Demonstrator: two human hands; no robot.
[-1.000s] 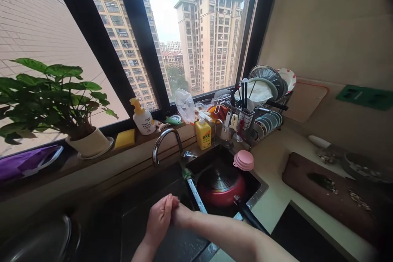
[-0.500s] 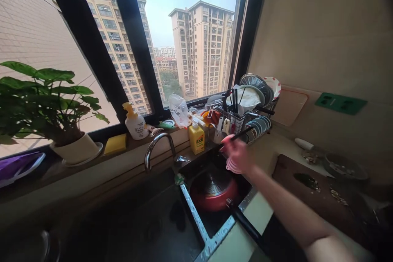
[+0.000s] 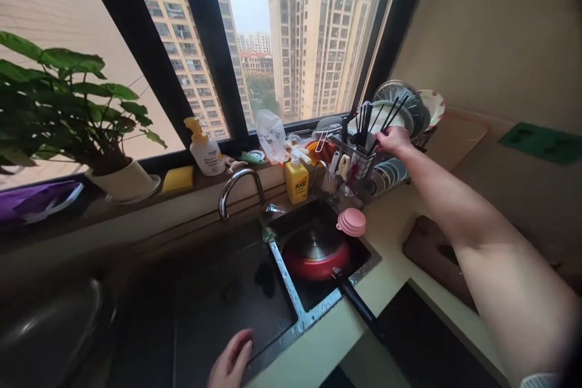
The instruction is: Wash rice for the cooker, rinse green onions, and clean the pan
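My right hand [image 3: 393, 139] reaches to the wire utensil basket [image 3: 361, 160] at the back right, its fingers closed on thin dark chopsticks [image 3: 394, 112]. The chopsticks' upper ends stick up above the hand; their lower ends are hidden. More dark utensils stand upright in the basket. Low in the view, my left hand [image 3: 231, 361] hovers by the sink's front edge, fingers loosely curled and a little apart, with nothing seen in them. Between the hands, a red frying pan [image 3: 318, 260] lies upside down in the small right basin [image 3: 313, 303], its black handle over the counter.
A pink collapsible cup or bowl [image 3: 351, 222] sits at the basin's back right corner. Behind the faucet [image 3: 240, 179] are a yellow soap bottle [image 3: 297, 182], a sponge [image 3: 178, 179] and a potted plant [image 3: 122, 182]. A brown cutting board [image 3: 427, 254] lies right, partly behind my arm.
My right hand has moved up and back from above the pan to the utensil basket, with the chopsticks. My left hand has come into view. The view has tilted downward.
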